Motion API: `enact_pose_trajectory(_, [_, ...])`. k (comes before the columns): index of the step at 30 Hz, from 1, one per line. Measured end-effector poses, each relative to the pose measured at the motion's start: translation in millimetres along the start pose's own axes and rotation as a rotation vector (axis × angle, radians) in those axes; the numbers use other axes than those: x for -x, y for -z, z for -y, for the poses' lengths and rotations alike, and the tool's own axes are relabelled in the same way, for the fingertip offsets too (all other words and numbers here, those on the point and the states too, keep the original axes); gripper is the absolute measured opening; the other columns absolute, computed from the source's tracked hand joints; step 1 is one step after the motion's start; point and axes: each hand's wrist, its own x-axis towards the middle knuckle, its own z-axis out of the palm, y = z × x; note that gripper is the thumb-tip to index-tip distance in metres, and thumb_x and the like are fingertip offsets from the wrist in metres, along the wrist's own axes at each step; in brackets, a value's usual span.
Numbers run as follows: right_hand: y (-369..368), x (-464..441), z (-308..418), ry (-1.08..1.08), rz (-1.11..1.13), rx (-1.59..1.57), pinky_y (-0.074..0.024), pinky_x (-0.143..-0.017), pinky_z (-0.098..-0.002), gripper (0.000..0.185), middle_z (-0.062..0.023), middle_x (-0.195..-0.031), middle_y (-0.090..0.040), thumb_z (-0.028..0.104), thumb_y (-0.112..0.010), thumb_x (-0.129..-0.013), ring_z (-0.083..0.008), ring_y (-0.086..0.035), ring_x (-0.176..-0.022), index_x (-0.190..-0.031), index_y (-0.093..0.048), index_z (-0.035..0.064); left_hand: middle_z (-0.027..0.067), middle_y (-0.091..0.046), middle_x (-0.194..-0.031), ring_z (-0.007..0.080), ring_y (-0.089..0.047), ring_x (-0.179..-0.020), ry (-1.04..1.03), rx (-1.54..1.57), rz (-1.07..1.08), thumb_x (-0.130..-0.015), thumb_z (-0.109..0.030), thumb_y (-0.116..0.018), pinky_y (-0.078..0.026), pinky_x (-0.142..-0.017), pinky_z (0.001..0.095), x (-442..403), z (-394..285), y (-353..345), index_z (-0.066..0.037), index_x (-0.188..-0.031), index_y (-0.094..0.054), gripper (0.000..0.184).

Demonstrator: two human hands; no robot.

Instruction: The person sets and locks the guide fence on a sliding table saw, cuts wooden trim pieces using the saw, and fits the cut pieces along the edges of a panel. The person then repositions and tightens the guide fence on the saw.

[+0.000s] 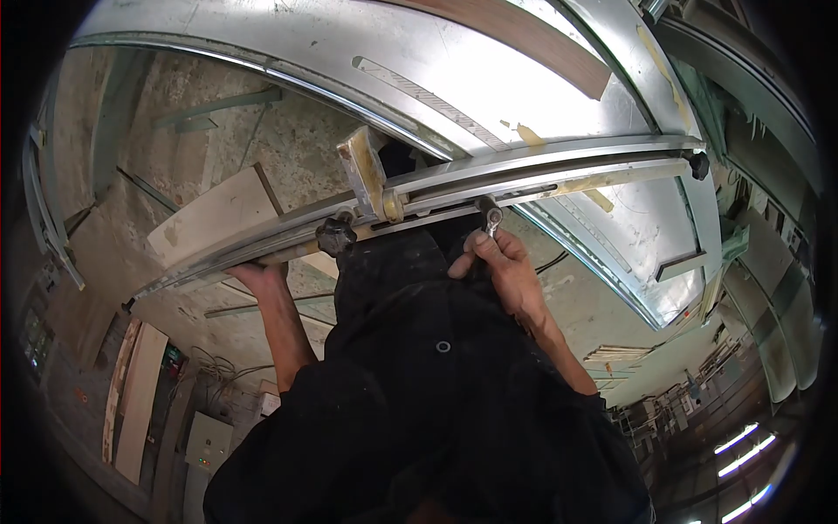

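A long aluminium fence rail crosses in front of my body at a slant, over the edge of a metal machine table. My left hand holds the rail from below at its left part; the fingers are mostly hidden behind it. Between finger and thumb of my right hand is a wrench, its ring end up against the rail's near side. A flip stop sits on the rail between my hands. Left of it is a black star knob.
A reddish wooden board lies on the machine table. Another black knob marks the rail's right end. A pale board lies low on the left, past the rail. Planks and a control box stand at lower left.
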Motion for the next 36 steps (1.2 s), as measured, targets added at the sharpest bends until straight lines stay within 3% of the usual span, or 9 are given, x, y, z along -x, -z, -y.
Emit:
enact_pose_trajectory(5, [-2.1,-0.3,1.0,-0.018,-0.043,0.107,-0.0512,-0.076,-0.0289,0.023,-0.0105,-0.078,-0.07,0.024,-0.056,-0.105,-0.0156,-0.064,-0.076,-0.095,-0.063,0.0049,0.0069,-0.048,-0.149,0.0308,-0.046,-0.135,0.038,0.014,-0.024,-0.09,-0.072,-0.053,-0.038,-0.115,0.0542,9.9,1.7,2.8,-0.016,-0.145,-0.05,0.078])
enact_pose_trajectory(24, [-1.5,-4.0,-7.6,0.084,0.005,0.108,-0.0507,-0.087,-0.0309,0.027,-0.0109,-0.084,-0.072,0.026,-0.055,-0.106,-0.0181,-0.067,-0.084,-0.094,-0.064,0.0034,0.0068,-0.049,-0.149,0.0302,-0.047,-0.135,0.022,-0.037,-0.046,-0.088,-0.074,-0.055,-0.039,-0.114,0.054,17.6,2.3,-5.3,-0.015,-0.144,-0.051,0.082])
enact_pose_trajectory(27, [-2.7,-3.0,-4.0,0.053,-0.019,0.089,-0.0507,-0.085,-0.0306,0.028,-0.0106,-0.082,-0.071,0.027,-0.055,-0.106,-0.0178,-0.067,-0.083,-0.095,-0.064,0.0032,0.0088,-0.048,-0.151,0.0331,-0.044,-0.137,0.007,-0.017,-0.091,-0.093,-0.069,-0.049,-0.034,-0.117,0.0563,19.7,1.6,-19.9,-0.014,-0.145,-0.051,0.075])
enact_pose_trajectory(36, [-4.3,-6.0,2.6,0.055,-0.006,0.122,-0.0512,-0.081,-0.0313,0.028,-0.0089,-0.07,-0.066,0.028,-0.056,-0.106,-0.0181,-0.066,-0.076,-0.096,-0.064,0.0033,0.0067,-0.048,-0.151,0.0307,-0.047,-0.135,0.003,-0.058,0.036,-0.09,-0.076,-0.049,-0.041,-0.113,0.0533,1.3,-4.5,-28.1,-0.018,-0.146,-0.049,0.081])
